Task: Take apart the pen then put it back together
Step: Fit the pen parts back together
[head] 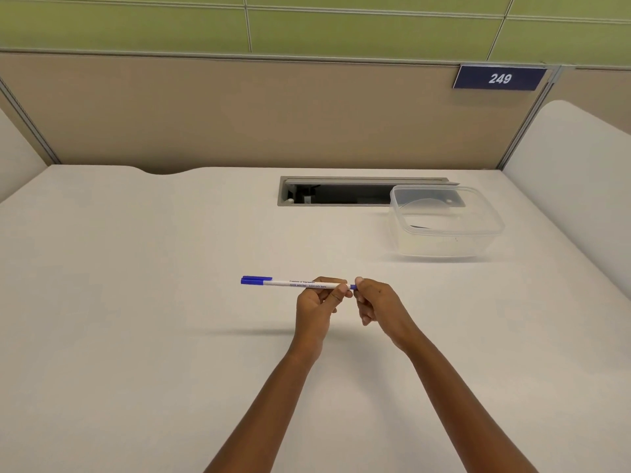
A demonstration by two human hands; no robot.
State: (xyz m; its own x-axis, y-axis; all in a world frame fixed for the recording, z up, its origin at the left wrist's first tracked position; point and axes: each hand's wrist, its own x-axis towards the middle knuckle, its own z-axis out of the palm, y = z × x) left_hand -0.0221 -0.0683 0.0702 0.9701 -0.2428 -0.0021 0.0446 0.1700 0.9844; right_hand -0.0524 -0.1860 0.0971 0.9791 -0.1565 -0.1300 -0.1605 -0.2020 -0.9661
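Starting from the near edge, two bare forearms run from the bottom of the view toward the middle of the desk. The left hand holds the pen by its white barrel, with the fingers curled round it close to the right end. The right hand pinches the small blue plug at that same end between thumb and forefinger, and its other fingers are loosely bent below. The two hands are almost touching each other. The pen lies level, from left to right, and it is held above the desk, as its shadow falls on the surface nearer to the person. The blue cap with its clip sits on the left end, and no hand is on it.

The pen looks whole and no part of it lies on the desk. So I judge that the taking apart is only at its start, though it could also be the very end of putting it together; this one moment cannot decide it. If it is the start, the next move calls for a firm hold on the barrel while the right hand twists or pulls the plug straight out along the pen. The plug is small and smooth, so it may slip from the pinch.

Farther back on the right stands a clear plastic box. Behind it is an open slot in the desk, then the beige wall with a blue sign reading 249
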